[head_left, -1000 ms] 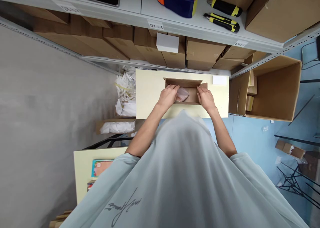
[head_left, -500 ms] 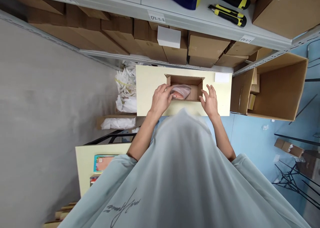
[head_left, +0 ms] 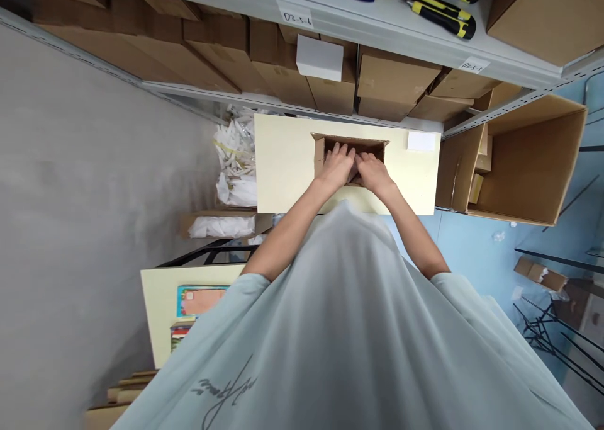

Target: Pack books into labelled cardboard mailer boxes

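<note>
An open cardboard box [head_left: 319, 158] sits on the pale yellow tabletop [head_left: 283, 165] in front of me. Both hands reach over its near edge into the opening. My left hand [head_left: 336, 169] is palm down with fingers stretched out and slightly apart. Close beside it, my right hand [head_left: 374, 173] also lies palm down, its fingers extended toward the left hand. Under and between them, a clear plastic bag [head_left: 353, 174] with something pinkish inside is mostly covered; what the fingertips touch is hidden.
A small white label or card [head_left: 421, 141] lies at the table's right. Beyond stands a metal shelf [head_left: 406, 49] with cartons and box cutters [head_left: 441, 14]. A large open carton [head_left: 528, 172] is right of the table; crumpled white packaging [head_left: 236, 153] is at left.
Both hands have moved inward from the box's sides to inside its opening, now covering most of the plastic bag. The view has shifted slightly.
</note>
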A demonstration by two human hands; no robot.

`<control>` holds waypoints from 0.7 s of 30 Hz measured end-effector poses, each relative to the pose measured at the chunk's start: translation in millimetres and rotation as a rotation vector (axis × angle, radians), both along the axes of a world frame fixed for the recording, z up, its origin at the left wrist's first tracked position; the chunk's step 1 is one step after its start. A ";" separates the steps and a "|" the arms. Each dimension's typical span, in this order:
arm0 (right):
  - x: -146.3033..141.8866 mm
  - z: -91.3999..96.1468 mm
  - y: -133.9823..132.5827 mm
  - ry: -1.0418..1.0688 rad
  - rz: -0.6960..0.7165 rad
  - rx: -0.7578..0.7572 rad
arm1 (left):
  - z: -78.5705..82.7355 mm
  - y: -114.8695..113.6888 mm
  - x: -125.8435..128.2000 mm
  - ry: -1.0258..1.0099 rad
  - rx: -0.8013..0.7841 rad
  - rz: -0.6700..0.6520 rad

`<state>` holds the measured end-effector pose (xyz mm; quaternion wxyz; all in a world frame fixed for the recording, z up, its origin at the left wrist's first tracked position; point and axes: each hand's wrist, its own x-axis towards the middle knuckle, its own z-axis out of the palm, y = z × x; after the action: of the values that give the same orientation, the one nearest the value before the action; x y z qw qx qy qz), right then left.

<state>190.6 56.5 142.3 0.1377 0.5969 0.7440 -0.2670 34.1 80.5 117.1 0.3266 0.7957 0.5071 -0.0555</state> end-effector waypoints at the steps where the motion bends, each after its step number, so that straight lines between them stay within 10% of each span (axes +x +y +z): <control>1: -5.8 -10.0 9.4 -0.066 0.002 -0.051 | -7.3 6.2 6.8 0.084 -0.048 -0.003; 12: -22.5 -73.4 41.0 -0.173 0.306 -0.217 | -47.1 11.2 9.4 0.316 -0.317 -0.045; 21: -23.5 -64.5 33.9 -0.133 0.334 -0.205 | -46.0 15.2 6.4 0.257 -0.299 -0.011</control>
<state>167.1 90.4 77.8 0.2891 0.4646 0.7907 -0.2747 40.5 95.8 71.1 0.3735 0.7274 0.5264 -0.2332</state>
